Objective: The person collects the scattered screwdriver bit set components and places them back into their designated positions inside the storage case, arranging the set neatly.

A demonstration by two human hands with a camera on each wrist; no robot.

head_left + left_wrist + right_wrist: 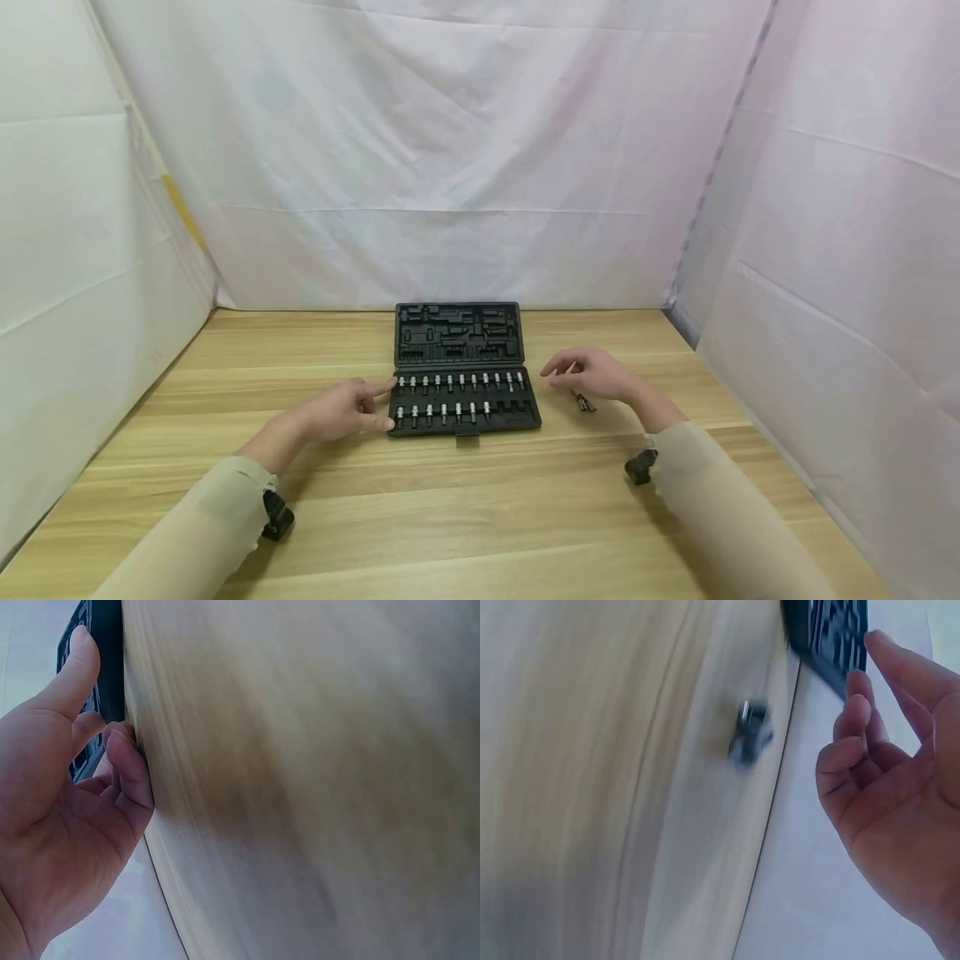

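A black socket case [517, 422] lies unfolded on the table, its lid laid back behind the base. Two rows of silver bit sockets [461, 383] stand in the base; at the right end of the front row the slots are bare. My left hand [337, 411] touches the case's left side, with index finger and thumb stretched out against it and the other fingers curled beneath. Right of the case, my right hand [592, 375] hovers, fingers loosely bent and holding nothing. Close under it lies a small cluster of loose bit sockets [584, 403], blurred in the right wrist view.
The wooden table [450, 517] reaches back to a white cloth backdrop [442, 150]. Cloth also hangs along both sides. A small latch tab [467, 441] sticks out from the case's front edge.
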